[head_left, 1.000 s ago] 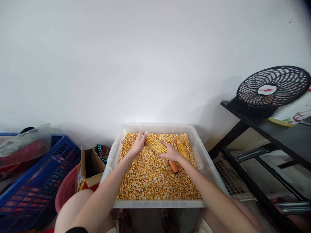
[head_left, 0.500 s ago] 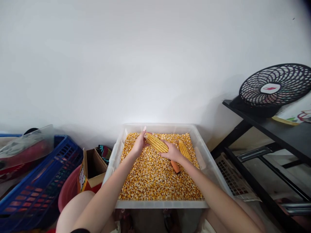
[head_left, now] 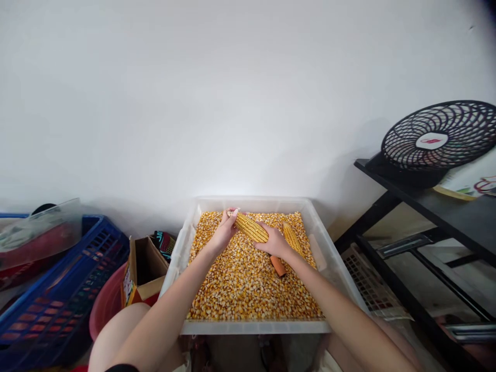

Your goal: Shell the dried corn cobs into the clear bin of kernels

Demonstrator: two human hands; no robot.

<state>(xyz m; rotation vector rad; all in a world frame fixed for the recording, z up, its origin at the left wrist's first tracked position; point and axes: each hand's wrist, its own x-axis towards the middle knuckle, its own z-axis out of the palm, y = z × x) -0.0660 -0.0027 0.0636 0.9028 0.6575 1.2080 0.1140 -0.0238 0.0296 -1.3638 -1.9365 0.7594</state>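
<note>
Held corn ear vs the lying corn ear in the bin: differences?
- Support: the held corn ear is between the left hand and right hand; the lying corn ear rests on loose kernels.
- Angle: the held corn ear lies more crosswise in view; the lying corn ear slopes more steeply.

Shared: both are yellow, with kernel rows visible.

looks like a household storage corner, with a plain white wall [head_left: 232,103], a fan [head_left: 432,141] near the left corner of a black rack [head_left: 475,217], blue crate [head_left: 103,230], cardboard box [head_left: 151,288], pink basin [head_left: 106,294].
</note>
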